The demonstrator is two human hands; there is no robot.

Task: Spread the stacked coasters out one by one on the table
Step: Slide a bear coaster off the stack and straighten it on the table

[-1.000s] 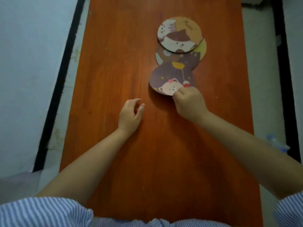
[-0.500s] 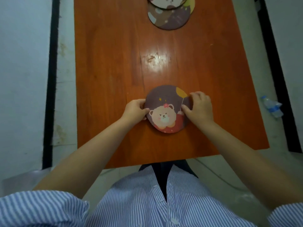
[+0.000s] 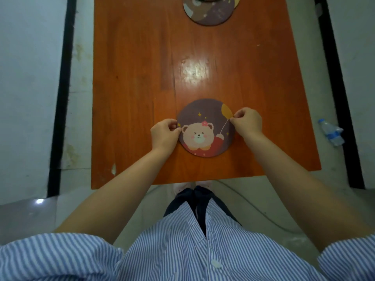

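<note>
Bear coaster (image 3: 205, 128) — flat on the table (image 3: 132, 78), pinched at opposite edges between left hand (image 3: 164, 133) and right hand (image 3: 246, 121), apparently just placed; remaining stack (image 3: 211, 12) well beyond both hands, still overlapped, most of the spreading undone — no legible writing or brand.

Even, dimmish overhead light. White glare patch on table (image 3: 132, 98) at centre frame. Soft shadows. Wide-angle bowing at edges; lower frame slightly soft.
</note>
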